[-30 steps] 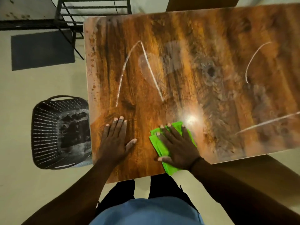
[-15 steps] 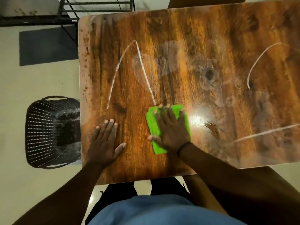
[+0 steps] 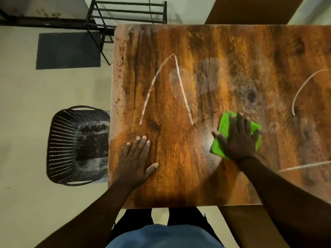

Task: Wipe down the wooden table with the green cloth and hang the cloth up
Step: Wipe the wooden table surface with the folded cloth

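Note:
The wooden table (image 3: pixel 206 51) fills the middle and right of the view, glossy brown with white chalk-like lines on it. A folded green cloth (image 3: pixel 223 127) lies flat on the table right of centre. My right hand (image 3: pixel 238 140) presses down on the cloth with fingers spread, covering most of it. My left hand (image 3: pixel 136 161) rests flat on the bare wood near the table's left front corner, fingers apart, holding nothing.
A black perforated plastic basket (image 3: pixel 71 145) stands on the floor left of the table. A dark metal rack (image 3: pixel 125 13) is behind the table's far left corner, with a dark floor mat (image 3: pixel 68 51) beside it.
My right hand has slid the green cloth away from the front edge and then to the right across the table. My left hand has stayed flat on the wood.

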